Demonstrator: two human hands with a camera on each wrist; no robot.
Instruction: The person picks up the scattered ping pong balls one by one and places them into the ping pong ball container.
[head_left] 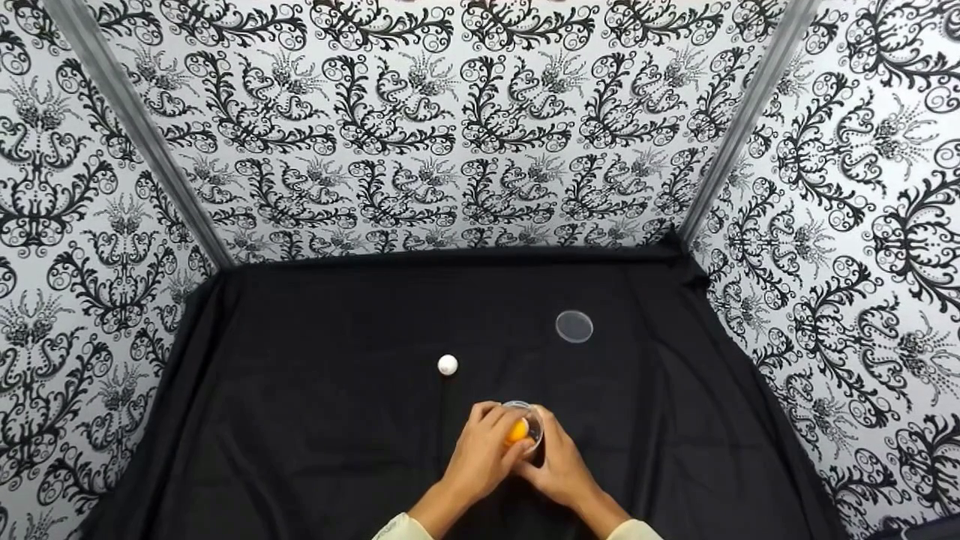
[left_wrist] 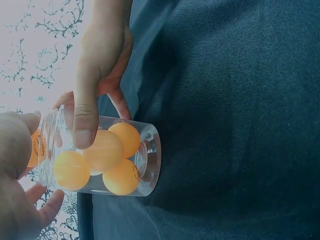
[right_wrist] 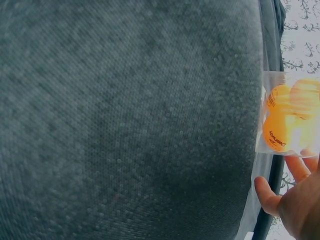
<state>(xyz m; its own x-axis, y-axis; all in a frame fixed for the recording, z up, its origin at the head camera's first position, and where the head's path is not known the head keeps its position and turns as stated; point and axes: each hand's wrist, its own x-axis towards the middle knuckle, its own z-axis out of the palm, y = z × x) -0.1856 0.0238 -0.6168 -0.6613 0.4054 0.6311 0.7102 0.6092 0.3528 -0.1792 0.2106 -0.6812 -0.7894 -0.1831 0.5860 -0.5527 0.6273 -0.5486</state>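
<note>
A clear jar (left_wrist: 150, 165) holds several orange ping-pong balls (left_wrist: 121, 177). My right hand (head_left: 559, 466) grips it round the side; in the left wrist view that right hand (left_wrist: 102, 55) reaches down from the top, its thumb along the wall. At the jar's mouth my left hand (head_left: 476, 454) holds an orange ping-pong ball (head_left: 517, 430) with its fingers. The left wrist view shows this ball (left_wrist: 35, 148) partly hidden by the left hand (left_wrist: 17, 175). In the right wrist view the jar (right_wrist: 265, 140) is cut off by the frame's edge.
A white ball (head_left: 448, 365) lies on the black cloth (head_left: 322, 390), beyond the hands and to the left. Farther off to the right lies a clear round lid (head_left: 574, 327). Patterned white panels (head_left: 450, 135) stand at the back and both sides.
</note>
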